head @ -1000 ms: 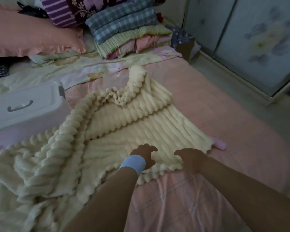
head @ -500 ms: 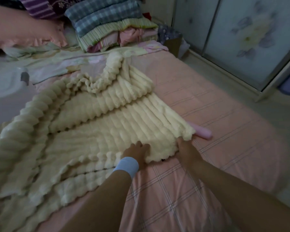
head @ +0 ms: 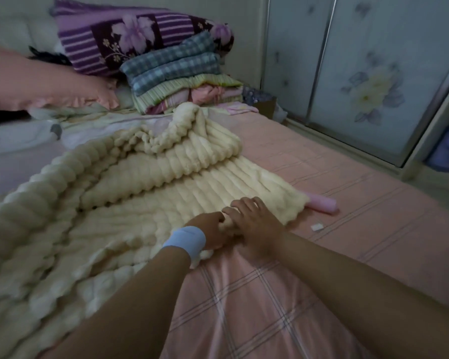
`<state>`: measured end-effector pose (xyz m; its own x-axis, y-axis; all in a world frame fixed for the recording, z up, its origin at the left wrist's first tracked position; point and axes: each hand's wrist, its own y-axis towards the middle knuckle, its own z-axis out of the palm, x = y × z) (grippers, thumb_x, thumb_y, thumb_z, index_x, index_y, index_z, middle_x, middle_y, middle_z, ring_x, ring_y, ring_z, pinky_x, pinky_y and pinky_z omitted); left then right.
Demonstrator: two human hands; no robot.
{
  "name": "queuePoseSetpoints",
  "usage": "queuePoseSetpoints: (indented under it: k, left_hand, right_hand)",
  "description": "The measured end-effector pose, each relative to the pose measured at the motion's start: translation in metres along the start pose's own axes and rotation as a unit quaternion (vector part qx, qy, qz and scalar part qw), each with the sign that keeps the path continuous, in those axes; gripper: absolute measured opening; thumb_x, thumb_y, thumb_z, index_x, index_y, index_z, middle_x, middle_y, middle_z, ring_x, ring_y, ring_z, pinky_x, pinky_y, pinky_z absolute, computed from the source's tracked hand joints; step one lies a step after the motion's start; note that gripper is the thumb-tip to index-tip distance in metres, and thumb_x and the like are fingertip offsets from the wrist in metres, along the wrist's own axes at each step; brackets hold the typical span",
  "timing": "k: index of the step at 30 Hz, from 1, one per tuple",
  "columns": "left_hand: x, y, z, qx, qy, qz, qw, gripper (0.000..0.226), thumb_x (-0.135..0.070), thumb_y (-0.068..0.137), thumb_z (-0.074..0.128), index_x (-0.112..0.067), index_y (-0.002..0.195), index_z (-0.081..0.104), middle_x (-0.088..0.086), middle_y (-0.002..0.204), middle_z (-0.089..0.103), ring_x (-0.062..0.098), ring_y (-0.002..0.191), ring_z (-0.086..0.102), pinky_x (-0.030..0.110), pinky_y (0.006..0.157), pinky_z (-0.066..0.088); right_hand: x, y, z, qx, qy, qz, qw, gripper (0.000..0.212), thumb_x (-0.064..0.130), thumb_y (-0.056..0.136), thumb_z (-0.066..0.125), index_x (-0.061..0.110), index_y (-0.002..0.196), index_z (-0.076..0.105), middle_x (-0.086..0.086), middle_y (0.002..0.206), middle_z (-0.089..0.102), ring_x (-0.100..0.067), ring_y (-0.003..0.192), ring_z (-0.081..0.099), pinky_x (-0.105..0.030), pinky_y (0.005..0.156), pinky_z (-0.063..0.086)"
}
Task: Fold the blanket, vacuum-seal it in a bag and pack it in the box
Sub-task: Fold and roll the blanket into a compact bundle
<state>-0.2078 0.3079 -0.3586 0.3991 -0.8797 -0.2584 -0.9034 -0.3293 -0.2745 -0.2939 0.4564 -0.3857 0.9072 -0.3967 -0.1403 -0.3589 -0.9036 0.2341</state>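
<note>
Pink checked sheeting is covering the bed [head: 244, 301] where a person is working, and both arms are reaching forward over it. Their left hand [head: 211, 233], wearing a pale blue wristband [head: 186, 239], is curling its fingers around a bunched bit of the near edge of the cream ribbed blanket [head: 145, 203]. Their right hand [head: 255, 224] is lying just beside it, touching it, with bent fingers [head: 244, 204] hooking over the same edge from above; its thumb is hidden.

From that edge the blanket is spreading away to the left and back across the bed, partly doubled over itself, with a raised, rumpled fold standing up at its far end and thick rolled ridges trailing off towards the lower left. A pink cylinder [head: 323, 205] is poking out from under the blanket's right corner, and a small white scrap [head: 316, 227] is lying on the sheet near it.

At the far left, a white box [head: 16, 141] with a grey latch is sitting on the bed, only partly in view. Behind the blanket, a stack of folded bedding [head: 176, 81] is leaning against a purple floral quilt [head: 140, 37], with a pink pillow [head: 44, 84] to their left. Sliding wardrobe doors [head: 368, 92] with a flower print are standing along the right.
</note>
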Motion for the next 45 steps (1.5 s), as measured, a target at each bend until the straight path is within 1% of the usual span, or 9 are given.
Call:
queuePoseSetpoints:
  k: [3,7,13,18,26,29,32,36,45]
  left_hand:
    - [0.023,-0.027,0.004,-0.017,0.048,0.033,0.998,0.072,-0.052,0.067,0.072,-0.033,0.132,0.045,-0.005,0.128,0.056,0.021,0.114,0.057,0.036,0.095,0.047]
    - [0.069,-0.067,0.010,-0.065,0.188,-0.025,0.980,0.091,-0.044,0.070,0.072,-0.035,0.145,0.022,-0.003,0.140,0.036,0.026,0.126,0.043,0.042,0.100,0.041]
    - [0.082,-0.131,0.009,-0.020,0.214,-0.084,0.973,0.053,-0.029,0.089,0.058,-0.026,0.140,0.044,0.003,0.139,0.052,0.025,0.127,0.051,0.034,0.103,0.043]
    - [0.039,-0.166,-0.006,0.047,0.210,-0.091,0.972,0.061,-0.023,0.094,0.055,-0.022,0.150,0.033,0.003,0.152,0.037,0.024,0.137,0.040,0.034,0.108,0.036]
    - [0.011,-0.225,0.036,0.127,0.017,-0.089,0.988,0.063,-0.035,0.083,0.072,-0.022,0.140,0.050,0.000,0.138,0.050,0.026,0.120,0.056,0.035,0.097,0.050]
    - [0.041,-0.251,0.023,-0.005,-0.111,-0.075,0.991,0.039,-0.027,0.089,0.065,-0.023,0.128,0.063,0.001,0.132,0.059,0.022,0.116,0.058,0.028,0.091,0.047]
    - [0.090,-0.282,0.011,-0.123,-0.026,-0.117,0.985,0.035,-0.011,0.091,0.052,-0.023,0.121,0.065,0.004,0.129,0.060,0.023,0.116,0.057,0.030,0.098,0.046]
    - [0.171,-0.333,0.020,-0.166,0.041,-0.187,0.967,0.035,-0.011,0.086,0.053,-0.024,0.118,0.060,0.004,0.128,0.054,0.025,0.114,0.055,0.033,0.096,0.045]
    - [0.307,-0.406,0.056,-0.193,0.127,-0.313,0.921,0.064,-0.056,0.080,0.062,-0.031,0.134,0.037,0.002,0.138,0.036,0.028,0.127,0.038,0.042,0.101,0.037]
  right_hand:
    - [0.032,0.017,0.004,0.085,0.009,0.060,0.995,0.042,0.032,0.087,0.064,0.018,0.124,0.050,-0.005,0.116,0.062,-0.028,0.105,0.061,-0.036,0.077,0.036]
    - [0.035,0.012,-0.005,0.034,-0.047,0.043,0.997,0.019,0.021,0.094,0.053,0.017,0.112,0.057,-0.006,0.113,0.062,-0.031,0.100,0.064,-0.034,0.067,0.035]
    - [0.053,-0.022,-0.041,0.075,-0.104,-0.017,0.992,0.020,0.017,0.099,0.048,0.017,0.116,0.059,-0.008,0.118,0.059,-0.032,0.104,0.063,-0.036,0.070,0.036]
    - [0.063,-0.060,-0.068,0.126,-0.131,0.007,0.983,0.022,0.024,0.097,0.052,0.023,0.117,0.062,-0.001,0.120,0.063,-0.025,0.111,0.063,-0.034,0.077,0.043]
    - [0.117,-0.096,-0.116,0.441,-0.141,0.157,0.872,0.052,0.038,0.093,0.055,0.017,0.141,0.051,-0.006,0.143,0.053,-0.031,0.132,0.050,-0.049,0.112,0.036]
    - [0.159,-0.077,-0.133,0.358,-0.055,0.136,0.922,0.059,0.036,0.092,0.044,0.016,0.148,0.043,-0.007,0.150,0.047,-0.028,0.133,0.048,-0.049,0.113,0.036]
    - [0.212,-0.059,-0.139,0.210,0.048,0.033,0.976,0.054,0.030,0.092,0.048,0.024,0.146,0.048,-0.002,0.147,0.051,-0.023,0.129,0.052,-0.039,0.101,0.047]
    - [0.303,-0.035,-0.126,0.133,0.163,-0.084,0.974,0.055,0.039,0.092,0.056,0.026,0.144,0.049,-0.004,0.148,0.050,-0.024,0.132,0.049,-0.038,0.105,0.045]
    - [0.415,0.011,-0.066,0.071,0.000,-0.140,0.988,0.089,0.032,0.083,0.069,0.023,0.156,0.018,-0.012,0.148,0.039,-0.031,0.132,0.046,-0.044,0.105,0.040]
